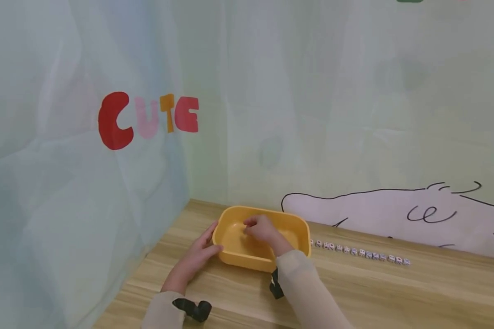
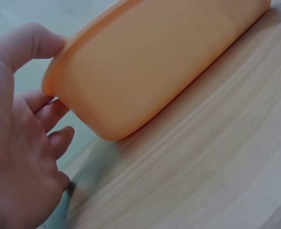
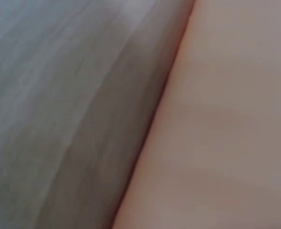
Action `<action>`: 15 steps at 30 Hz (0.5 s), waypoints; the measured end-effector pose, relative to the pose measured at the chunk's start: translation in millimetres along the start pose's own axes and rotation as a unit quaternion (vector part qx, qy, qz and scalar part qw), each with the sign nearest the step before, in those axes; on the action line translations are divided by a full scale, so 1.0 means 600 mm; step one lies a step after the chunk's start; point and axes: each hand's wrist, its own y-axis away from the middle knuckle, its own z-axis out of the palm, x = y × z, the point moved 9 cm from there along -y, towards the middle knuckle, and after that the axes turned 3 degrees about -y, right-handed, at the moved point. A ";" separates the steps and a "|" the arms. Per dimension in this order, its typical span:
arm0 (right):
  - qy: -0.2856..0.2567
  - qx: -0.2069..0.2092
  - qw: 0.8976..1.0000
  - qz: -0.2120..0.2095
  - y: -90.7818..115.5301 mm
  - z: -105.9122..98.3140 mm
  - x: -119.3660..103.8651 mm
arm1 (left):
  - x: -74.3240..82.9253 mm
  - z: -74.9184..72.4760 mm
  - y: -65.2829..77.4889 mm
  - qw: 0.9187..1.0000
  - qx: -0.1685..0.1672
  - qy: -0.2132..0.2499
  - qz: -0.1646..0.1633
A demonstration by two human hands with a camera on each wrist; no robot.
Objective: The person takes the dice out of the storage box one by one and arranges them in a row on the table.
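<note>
A yellow plastic bin (image 1: 247, 261) stands on the wooden table near the back corner. My left hand (image 1: 197, 255) holds its left end. In the left wrist view, that hand's thumb lies at the rim and the other fingers reach round the outside of the bin's wall (image 2: 130, 71). Over the rim and down into the bin goes my right hand (image 1: 263, 228), its fingers bent near the floor of the bin. What those fingers hold, if anything, I cannot tell. The right wrist view takes in only the bin's outer wall (image 3: 226, 133), with the hand out of sight.
A row of several small white dice (image 1: 361, 252) runs right from the bin along the table (image 1: 395, 297). Behind the table hangs a pale cloth (image 1: 354, 114) with a drawn figure. Another cloth (image 1: 66, 205), with CUTE in coloured letters, closes off the left side.
</note>
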 end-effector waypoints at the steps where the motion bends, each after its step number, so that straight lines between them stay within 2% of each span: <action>1: -0.001 0.001 1.000 0.000 -0.006 0.001 0.008 | 0.000 -0.001 0.000 1.000 0.000 -0.003 -0.002; 3: 0.000 0.001 1.000 0.003 -0.020 0.005 0.026 | 0.001 -0.002 0.000 1.000 -0.001 -0.008 -0.005; 4: -0.002 0.000 1.000 -0.020 -0.036 0.010 0.044 | 0.000 -0.003 0.001 1.000 0.000 -0.010 -0.009; 7: 0.008 -0.001 1.000 -0.025 -0.058 0.019 0.072 | 0.001 -0.006 0.001 1.000 0.001 -0.015 -0.012; 10: 0.015 0.003 1.000 -0.018 -0.049 0.019 0.062 | 0.000 -0.008 0.001 1.000 0.003 -0.015 -0.014; 11: 0.023 0.003 1.000 0.008 -0.033 0.016 0.046 | 0.000 -0.008 0.000 1.000 0.002 -0.014 -0.013; 15: 0.053 0.003 0.999 0.008 0.000 0.009 0.010 | -0.002 -0.007 -0.001 1.000 0.000 -0.016 -0.016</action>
